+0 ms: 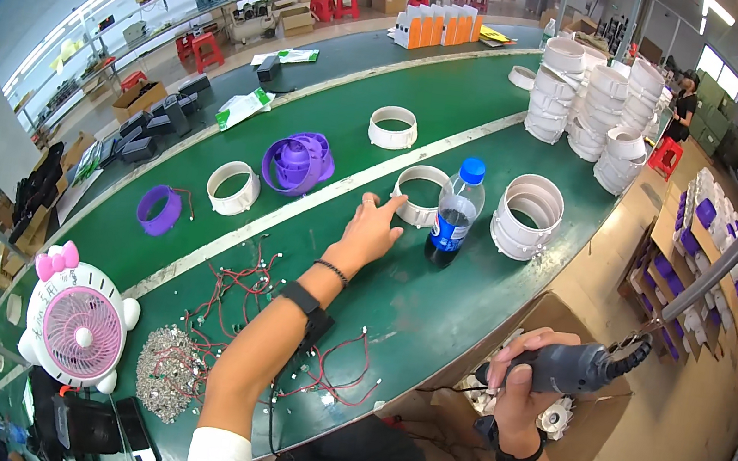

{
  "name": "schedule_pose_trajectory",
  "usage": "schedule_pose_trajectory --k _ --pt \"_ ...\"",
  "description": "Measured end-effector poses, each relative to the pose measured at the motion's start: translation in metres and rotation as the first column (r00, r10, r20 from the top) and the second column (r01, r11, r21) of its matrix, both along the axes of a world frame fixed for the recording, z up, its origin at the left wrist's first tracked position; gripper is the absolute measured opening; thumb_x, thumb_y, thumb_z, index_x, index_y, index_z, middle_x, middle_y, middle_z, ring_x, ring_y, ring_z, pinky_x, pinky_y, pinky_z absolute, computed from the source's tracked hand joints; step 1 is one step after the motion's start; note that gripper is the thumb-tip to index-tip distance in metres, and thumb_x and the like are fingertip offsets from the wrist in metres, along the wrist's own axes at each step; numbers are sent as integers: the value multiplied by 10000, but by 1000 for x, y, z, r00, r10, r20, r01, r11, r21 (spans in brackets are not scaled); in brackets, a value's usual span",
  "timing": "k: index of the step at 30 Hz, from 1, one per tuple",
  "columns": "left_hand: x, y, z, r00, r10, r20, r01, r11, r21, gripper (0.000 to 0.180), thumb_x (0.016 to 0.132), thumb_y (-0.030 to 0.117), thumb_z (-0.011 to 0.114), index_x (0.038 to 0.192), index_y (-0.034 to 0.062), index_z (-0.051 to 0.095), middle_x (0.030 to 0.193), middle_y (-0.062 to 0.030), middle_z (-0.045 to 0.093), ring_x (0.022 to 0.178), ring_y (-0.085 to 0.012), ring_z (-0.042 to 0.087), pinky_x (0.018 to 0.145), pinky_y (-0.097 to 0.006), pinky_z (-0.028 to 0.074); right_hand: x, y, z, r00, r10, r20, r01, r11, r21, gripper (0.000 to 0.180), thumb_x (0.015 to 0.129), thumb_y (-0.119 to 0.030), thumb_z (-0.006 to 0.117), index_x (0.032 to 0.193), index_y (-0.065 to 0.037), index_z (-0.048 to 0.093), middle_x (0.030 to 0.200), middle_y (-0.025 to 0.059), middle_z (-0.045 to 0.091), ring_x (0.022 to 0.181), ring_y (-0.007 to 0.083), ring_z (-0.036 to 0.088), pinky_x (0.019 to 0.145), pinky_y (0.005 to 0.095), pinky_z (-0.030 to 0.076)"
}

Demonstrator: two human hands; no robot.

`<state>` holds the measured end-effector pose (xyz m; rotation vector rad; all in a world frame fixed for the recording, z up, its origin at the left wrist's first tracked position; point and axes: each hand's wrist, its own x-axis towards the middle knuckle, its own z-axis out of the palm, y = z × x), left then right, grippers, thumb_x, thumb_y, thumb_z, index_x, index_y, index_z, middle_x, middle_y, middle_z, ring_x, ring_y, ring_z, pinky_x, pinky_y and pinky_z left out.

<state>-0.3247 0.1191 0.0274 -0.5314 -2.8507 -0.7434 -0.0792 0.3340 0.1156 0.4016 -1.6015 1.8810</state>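
Observation:
My left hand [371,231] reaches out over the green table, fingers apart. Its fingertips are at the near left edge of a white plastic ring [401,211]; whether they touch it I cannot tell. Just right of that ring stands a bottle [457,212] of dark drink with a blue cap. My right hand [518,371] is wrapped round a dark grey electric screwdriver [567,367], which hangs from a coiled black cord beyond the table's right edge. Further right on the table, some stacked white rings [525,232] stand near the bottle.
Tall stacks of white rings [549,100] stand at the far right. A purple fan housing [297,163], a purple ring [159,210] and white rings sit on the left. Red wires [225,296], a pile of small screws [168,377] and a pink-and-white fan [81,328] lie nearer. A cardboard box [591,418] is below right.

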Motion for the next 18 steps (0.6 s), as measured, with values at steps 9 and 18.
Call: schedule_pose_trajectory --k 9,18 --pt "-41 17 -32 910 -252 -328 359 876 323 438 890 22 600 1327 9 595 1249 -232 633 1131 -416 609 996 -490 491 5 -1 -4 990 -135 46 136 990 -33 562 901 -460 781 1106 -63 440 824 78 567 479 96 502 429 221 426" --pt "-30 -249 21 708 607 -361 -568 793 220 286 921 238 660 1109 23 683 1036 -235 707 948 -417 695 811 -507 558 -2 -11 -10 995 -98 25 98 995 -26 536 940 -464 732 1095 -66 408 842 67 525 495 99 468 433 214 403"
